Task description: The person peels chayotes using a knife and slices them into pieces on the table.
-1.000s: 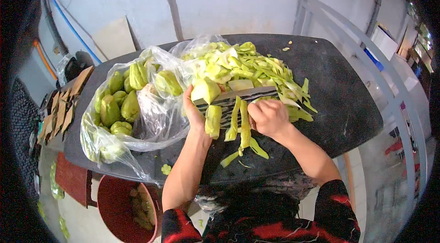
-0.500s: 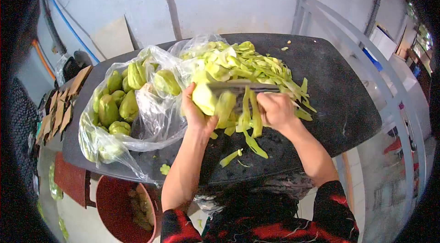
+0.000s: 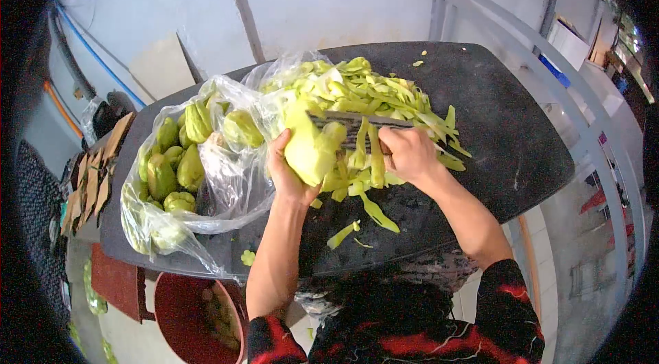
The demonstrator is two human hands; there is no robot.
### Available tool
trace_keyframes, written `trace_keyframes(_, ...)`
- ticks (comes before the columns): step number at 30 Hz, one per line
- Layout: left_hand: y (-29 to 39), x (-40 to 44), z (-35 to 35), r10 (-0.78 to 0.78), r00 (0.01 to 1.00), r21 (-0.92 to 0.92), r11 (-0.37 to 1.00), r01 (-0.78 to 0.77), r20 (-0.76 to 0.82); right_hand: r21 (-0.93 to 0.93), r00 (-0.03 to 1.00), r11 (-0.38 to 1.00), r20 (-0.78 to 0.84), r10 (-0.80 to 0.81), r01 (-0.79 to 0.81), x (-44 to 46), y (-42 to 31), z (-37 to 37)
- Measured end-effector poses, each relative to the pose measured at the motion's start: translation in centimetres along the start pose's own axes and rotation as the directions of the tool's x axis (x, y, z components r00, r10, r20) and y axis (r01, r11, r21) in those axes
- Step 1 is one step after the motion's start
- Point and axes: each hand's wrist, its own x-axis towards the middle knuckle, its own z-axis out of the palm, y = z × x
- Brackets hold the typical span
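Observation:
My left hand [image 3: 292, 184] is wrapped round a pale green chayote [image 3: 310, 158], lifted above the middle of the table. In my right hand [image 3: 414, 155] is a knife [image 3: 353, 119], its broad blade pointing left with the tip end against the chayote's upper right side. Long strips of peel [image 3: 377, 161] hang along and below the blade. The knife's handle is hidden inside my fist. Behind both hands lies a big heap of green peelings [image 3: 384, 93]. Left of my left hand, a clear plastic bag [image 3: 237, 182] holds several unpeeled chayotes [image 3: 190, 170].
The dark table [image 3: 508, 137] has rounded corners and a few loose peel scraps [image 3: 374, 213] near its front. Below its left side stands a reddish bin [image 3: 185, 316] with pale pieces inside. A grey metal railing [image 3: 549, 55] runs along the right; a pale wall is behind.
The chayote and the knife remain in my hands. The chayote now shows more of its face, and the strips beside the blade have shifted. The whole view has tilted slightly.

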Motion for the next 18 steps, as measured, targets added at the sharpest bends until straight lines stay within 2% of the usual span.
trace_keyframes(3, -0.1, 0.0, -0.2, -0.051, 0.999, -0.111, 0.993, 0.049, -0.014, 0.106, 0.992, 0.986, -0.004, -0.125, 0.125, -0.5, -1.9, -0.5)
trace_keyframes(6, -0.3, 0.3, -0.8, -0.068, 0.996, -0.046, 0.996, 0.071, 0.050, 0.175, 0.969, 0.953, -0.039, -0.245, 0.248, -0.6, -4.0, -0.8)
trace_keyframes(8, -0.2, 0.3, -0.4, -0.084, 0.995, -0.061, 0.994, 0.087, 0.052, 0.111, 0.977, 0.971, 0.001, -0.214, 0.213, -0.6, -3.6, -0.4)
trace_keyframes(10, -0.4, -0.3, 0.3, -0.040, 0.999, -0.129, 0.991, 0.036, -0.031, 0.060, 0.999, 0.998, 0.047, -0.025, 0.022, -0.2, -1.5, 0.5)
trace_keyframes(11, -0.3, 0.0, -0.9, -0.063, 0.996, -0.013, 0.998, 0.062, -0.067, 0.061, 0.997, 0.996, 0.056, 0.055, -0.058, 0.2, -0.4, 0.6)
trace_keyframes(12, -0.1, -0.8, 1.1, -0.050, 0.998, 0.031, 0.998, 0.052, -0.042, 0.057, 0.983, 0.985, 0.090, 0.158, -0.164, 0.5, 0.6, 0.7)
trace_keyframes(14, -0.2, -0.9, 1.3, -0.091, 0.996, 0.035, 0.995, 0.090, 0.027, 0.036, 0.983, 0.985, 0.087, 0.164, -0.167, 0.0, 1.9, 0.6)
trace_keyframes(15, -0.2, -0.6, 1.4, -0.082, 0.996, 0.025, 0.996, 0.081, 0.033, 0.068, 0.990, 0.990, 0.073, 0.117, -0.122, 0.0, 1.6, 0.3)
trace_keyframes(17, -0.2, -0.8, 0.9, -0.076, 0.997, 0.064, 0.995, 0.077, -0.022, 0.160, 0.999, 0.987, 0.041, 0.013, -0.019, -0.1, -0.4, -0.7)
trace_keyframes(18, -0.8, -0.1, -1.0, -0.058, 0.997, -0.077, 0.995, 0.061, 0.042, 0.154, 0.998, 0.987, 0.048, -0.042, 0.035, -0.3, -1.3, -0.7)
